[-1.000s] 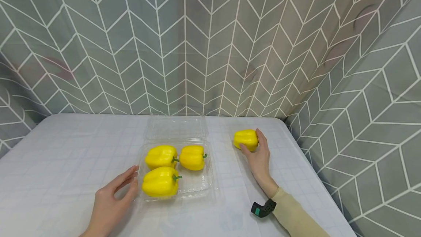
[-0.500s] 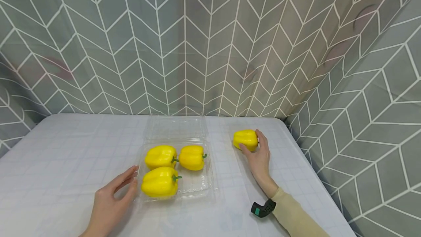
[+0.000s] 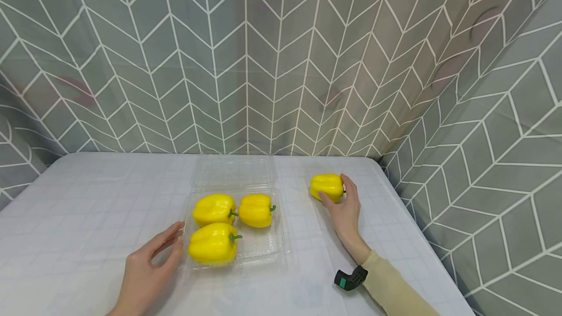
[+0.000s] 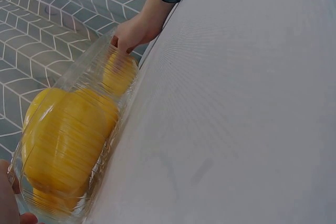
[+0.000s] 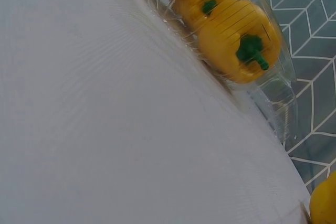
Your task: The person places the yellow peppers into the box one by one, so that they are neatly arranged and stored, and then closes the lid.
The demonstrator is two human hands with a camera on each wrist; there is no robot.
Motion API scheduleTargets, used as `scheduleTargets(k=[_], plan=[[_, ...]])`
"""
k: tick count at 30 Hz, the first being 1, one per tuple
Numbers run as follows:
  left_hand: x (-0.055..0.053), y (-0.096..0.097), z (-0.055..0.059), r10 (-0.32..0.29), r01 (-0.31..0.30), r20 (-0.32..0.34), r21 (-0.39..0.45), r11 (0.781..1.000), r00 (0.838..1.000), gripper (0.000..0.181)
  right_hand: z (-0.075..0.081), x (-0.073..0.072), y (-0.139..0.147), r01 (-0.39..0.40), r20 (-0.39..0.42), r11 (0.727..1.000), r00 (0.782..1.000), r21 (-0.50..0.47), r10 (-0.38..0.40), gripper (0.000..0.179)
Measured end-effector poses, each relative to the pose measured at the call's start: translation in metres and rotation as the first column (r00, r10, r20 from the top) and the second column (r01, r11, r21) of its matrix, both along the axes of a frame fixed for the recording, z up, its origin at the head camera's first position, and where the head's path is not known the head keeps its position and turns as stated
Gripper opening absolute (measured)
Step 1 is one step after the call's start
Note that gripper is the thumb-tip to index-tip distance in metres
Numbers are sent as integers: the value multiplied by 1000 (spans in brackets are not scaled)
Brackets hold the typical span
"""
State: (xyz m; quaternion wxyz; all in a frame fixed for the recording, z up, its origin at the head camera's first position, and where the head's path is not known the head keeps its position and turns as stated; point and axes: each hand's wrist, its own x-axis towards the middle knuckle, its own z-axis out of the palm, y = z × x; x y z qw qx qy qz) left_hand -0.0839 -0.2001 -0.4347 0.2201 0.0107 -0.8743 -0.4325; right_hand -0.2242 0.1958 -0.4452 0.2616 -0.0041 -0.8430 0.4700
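Three yellow bell peppers (image 3: 213, 243) with green stems lie in a clear plastic container (image 3: 263, 252), a clamshell whose lid (image 3: 234, 172) is folded back behind it. My left hand (image 3: 147, 267) holds the container's left edge with thumb and fingertips; in the left wrist view only parts of its fingers (image 4: 8, 192) show at the rim. To the right of the container, my right hand (image 3: 344, 208) grips another yellow bell pepper (image 3: 327, 187) between thumb and fingers, its stem end toward the fingers. In the right wrist view this pepper (image 5: 324, 203) is cut off at the corner.
A white cloth with a faint grid covers the table (image 3: 96, 199). Behind and to the right hangs a grey curtain (image 3: 263, 62) with white chevron lines. A black band (image 3: 351, 278) with a green patch sits at my right wrist, beside a beige sleeve (image 3: 395, 286).
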Motion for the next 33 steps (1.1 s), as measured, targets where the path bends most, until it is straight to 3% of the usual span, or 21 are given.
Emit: scheduleTargets(k=[33], plan=[[0, 0, 0, 0, 0, 18, 0, 1000, 1000, 40, 4, 14, -13, -5, -20, 999, 1000, -41, 4, 76]])
